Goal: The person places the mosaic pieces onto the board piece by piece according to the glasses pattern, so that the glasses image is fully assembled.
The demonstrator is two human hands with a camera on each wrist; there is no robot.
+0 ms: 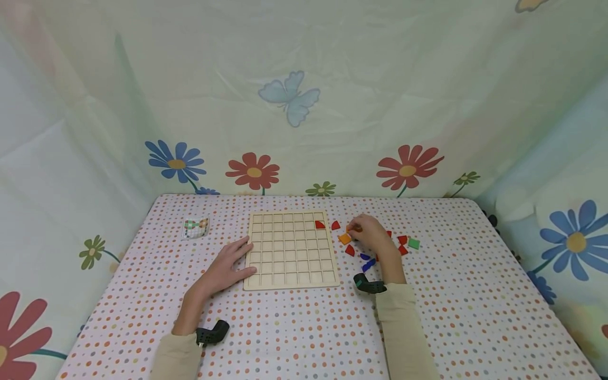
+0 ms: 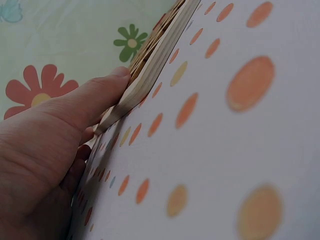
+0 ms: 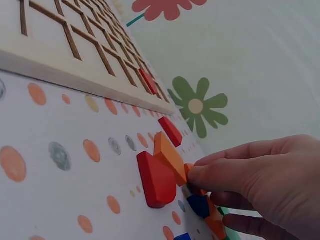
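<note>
A wooden grid board (image 1: 292, 252) lies flat on the table, with a red quarter-circle piece (image 1: 320, 225) in a cell near its top right corner. My left hand (image 1: 231, 265) rests against the board's left edge, its thumb (image 2: 107, 90) straight along the rim. To the right of the board, my right hand (image 1: 370, 235) reaches down among loose pieces. Thumb and forefinger pinch a small orange piece (image 3: 189, 170), mostly covered by the fingers. Right beside it lie an orange square piece (image 1: 344, 239) and a red quarter-circle piece (image 3: 156, 180).
Several loose pieces surround the right hand: another red quarter-circle (image 1: 336, 225), blue pieces (image 1: 368, 265), more red ones (image 1: 402, 249) and a green square (image 1: 414, 244). A small pattern card (image 1: 195, 228) lies left of the board. A floral curtain (image 1: 294, 153) hangs behind the dotted tablecloth (image 1: 294, 332).
</note>
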